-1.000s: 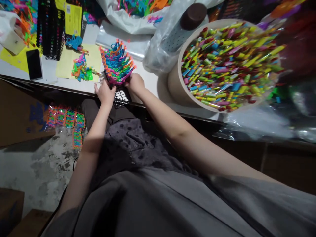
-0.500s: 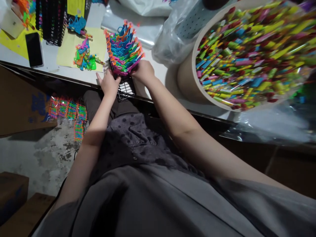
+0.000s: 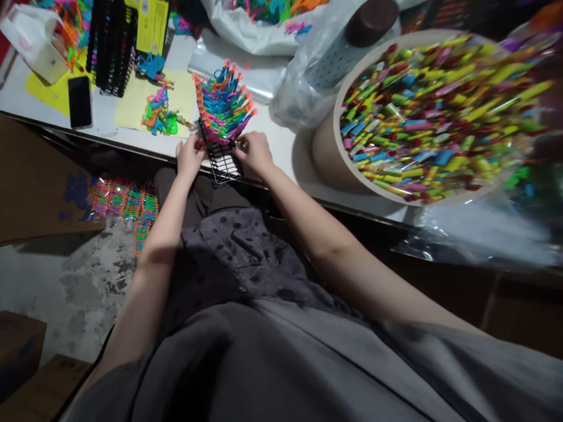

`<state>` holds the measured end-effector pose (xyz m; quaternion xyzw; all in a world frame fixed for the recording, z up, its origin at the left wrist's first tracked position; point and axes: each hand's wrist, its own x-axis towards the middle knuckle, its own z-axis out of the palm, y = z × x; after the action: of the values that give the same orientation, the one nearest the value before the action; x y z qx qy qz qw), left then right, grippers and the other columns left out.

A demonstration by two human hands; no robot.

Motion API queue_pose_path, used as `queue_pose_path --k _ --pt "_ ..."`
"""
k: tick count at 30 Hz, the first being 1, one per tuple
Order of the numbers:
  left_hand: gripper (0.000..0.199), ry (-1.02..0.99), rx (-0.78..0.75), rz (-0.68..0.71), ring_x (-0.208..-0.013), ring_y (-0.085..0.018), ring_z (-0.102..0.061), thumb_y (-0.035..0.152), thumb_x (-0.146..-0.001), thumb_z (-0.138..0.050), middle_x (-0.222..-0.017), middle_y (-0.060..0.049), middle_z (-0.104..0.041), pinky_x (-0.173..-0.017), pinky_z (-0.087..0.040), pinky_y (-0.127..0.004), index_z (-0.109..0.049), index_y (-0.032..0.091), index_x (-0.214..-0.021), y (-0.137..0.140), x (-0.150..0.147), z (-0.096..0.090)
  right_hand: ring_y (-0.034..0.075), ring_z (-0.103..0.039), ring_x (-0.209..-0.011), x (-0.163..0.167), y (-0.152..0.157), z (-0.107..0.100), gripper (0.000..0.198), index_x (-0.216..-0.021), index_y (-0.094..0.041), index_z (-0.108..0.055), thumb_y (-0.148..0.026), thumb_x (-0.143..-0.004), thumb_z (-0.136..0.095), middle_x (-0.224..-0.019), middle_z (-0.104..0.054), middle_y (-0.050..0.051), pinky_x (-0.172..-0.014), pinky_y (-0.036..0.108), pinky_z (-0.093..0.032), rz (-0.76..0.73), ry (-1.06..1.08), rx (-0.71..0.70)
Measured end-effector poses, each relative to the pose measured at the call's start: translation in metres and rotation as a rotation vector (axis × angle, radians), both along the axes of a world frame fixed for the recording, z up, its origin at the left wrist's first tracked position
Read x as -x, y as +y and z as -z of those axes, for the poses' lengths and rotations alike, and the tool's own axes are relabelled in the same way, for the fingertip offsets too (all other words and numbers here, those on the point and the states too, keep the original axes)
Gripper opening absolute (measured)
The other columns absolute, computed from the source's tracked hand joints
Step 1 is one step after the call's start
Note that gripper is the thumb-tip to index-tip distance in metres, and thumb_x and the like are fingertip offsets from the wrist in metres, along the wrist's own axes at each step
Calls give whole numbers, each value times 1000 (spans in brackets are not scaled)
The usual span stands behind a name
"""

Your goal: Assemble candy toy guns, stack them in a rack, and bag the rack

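Observation:
A black wire basket (image 3: 225, 165) lies at the table's near edge, its bare grid end toward me. In its far part stands a dense row of colourful plastic pieces (image 3: 224, 108) with orange tips, fanned out in a V. My left hand (image 3: 190, 156) is closed at the basket's left side, its fingertips partly hidden. On the other side my right hand (image 3: 256, 152) pinches at the basket's right edge, just below the row. A small pile of similar loose pieces (image 3: 159, 116) rests to the left on yellow paper (image 3: 125, 111).
A big beige tub (image 3: 323, 143) full of colourful small tubes stands at right. Behind are a bottle (image 3: 334, 58) in clear plastic and flat plastic bags (image 3: 240, 67). Left are a phone (image 3: 80, 102) and black baskets (image 3: 113, 53). Packed bundles (image 3: 125, 199) lie below beside a carton (image 3: 39, 181).
The view has shifted, showing more of the table's back. My right hand has drawn back from the row of pieces to the basket's edge. My left hand has moved slightly away from them.

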<state>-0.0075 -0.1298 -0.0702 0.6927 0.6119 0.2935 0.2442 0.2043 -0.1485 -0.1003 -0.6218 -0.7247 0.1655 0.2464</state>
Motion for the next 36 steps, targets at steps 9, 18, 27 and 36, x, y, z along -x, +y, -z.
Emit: queue_pose_path --k 9,18,27,36 --pt "39 272 -106 -286 -125 -32 -44 29 -77 -62 -130 -13 -52 -106 -33 -49 -56 25 -116 51 52 -42 28 -45 -103 -7 -33 -7 27 -101 -17 -61 -18 -82 -42 -110 -56 13 -93 45 -37 135 -3 -14" --pt "36 516 38 -159 -127 -33 -42 17 -75 -53 -133 -23 -49 -107 -27 -56 -59 14 -111 108 41 -50 29 -44 -103 -4 -28 -16 27 -101 -19 -62 -19 -83 -42 -111 -56 13 -89 42 -35 112 -14 29" --pt "36 219 1 -247 -121 -32 -50 31 -89 -38 -126 -18 -49 -105 -33 -49 -59 22 -116 105 44 -68 28 -44 -104 -3 -27 -18 26 -100 -19 -62 -19 -83 -42 -112 -57 12 -90 42 -34 119 28 32" --pt "47 -124 -324 -383 -129 -21 -43 37 -95 -29 -130 -12 -45 -112 -34 -30 -41 23 -138 -35 39 -134 20 -56 -85 7 -52 -29 21 -84 -24 -58 -34 -86 -39 -85 -64 5 -82 37 -44 418 686 66"
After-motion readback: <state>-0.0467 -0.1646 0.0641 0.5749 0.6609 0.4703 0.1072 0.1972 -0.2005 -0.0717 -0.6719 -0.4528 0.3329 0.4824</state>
